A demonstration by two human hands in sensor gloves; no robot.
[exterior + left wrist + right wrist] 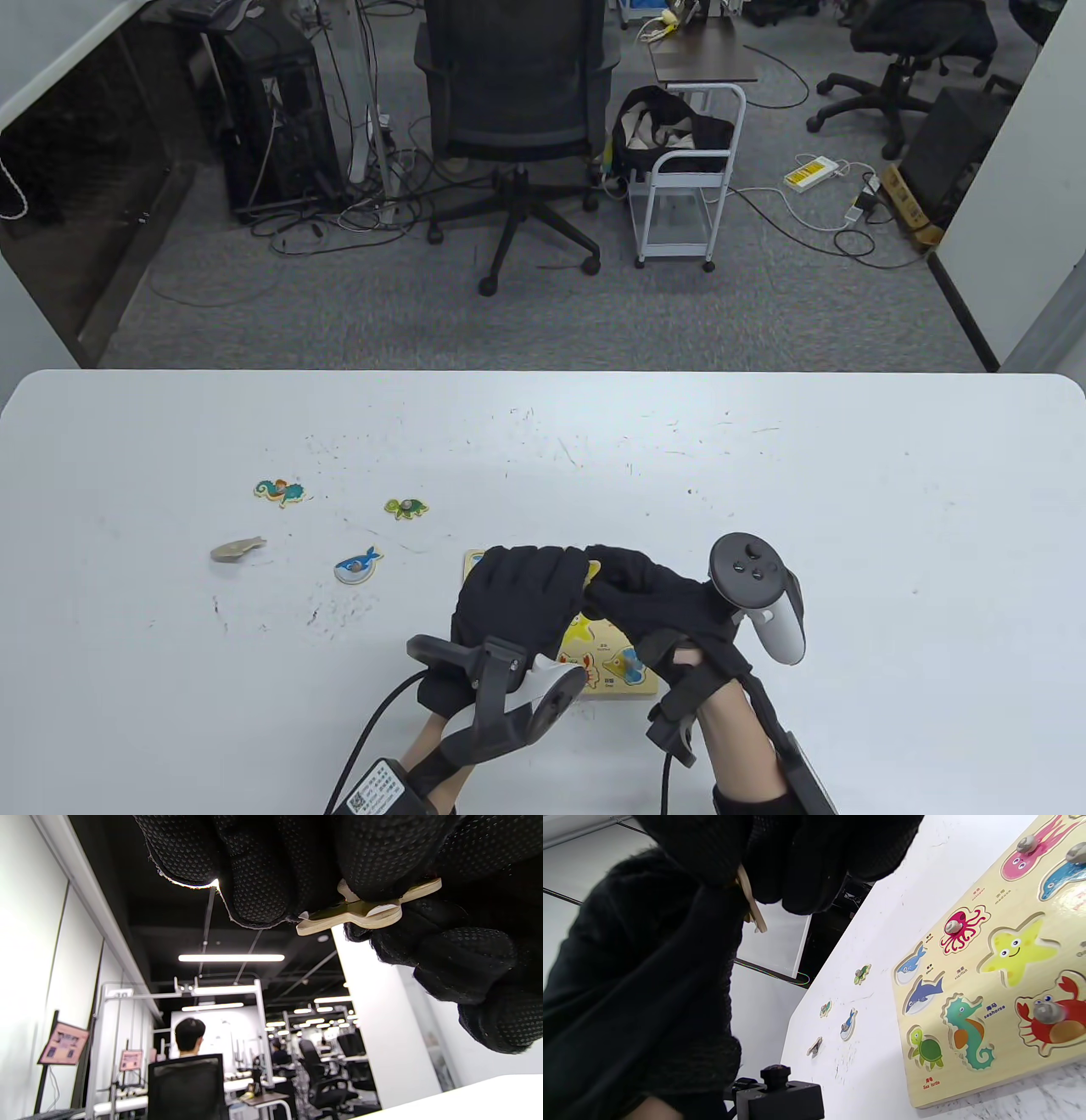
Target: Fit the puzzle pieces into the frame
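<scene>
The wooden puzzle frame (619,683) lies near the table's front edge, mostly under my hands. In the right wrist view the frame (1009,1052) has octopus, crab and other pegged pieces seated, while the starfish, seahorse, turtle, whale and shark recesses are open. Both hands meet above the frame. My left hand (564,576) and right hand (609,579) together pinch a yellow piece (591,572), likely the starfish. It shows edge-on in the left wrist view (365,911) and the right wrist view (751,906).
Loose pieces lie left of the frame: a seahorse (278,491), a turtle (405,508), a whale (358,564) and a grey face-down piece (237,550). An office chair (517,102) and a cart (687,178) stand beyond the table's far edge.
</scene>
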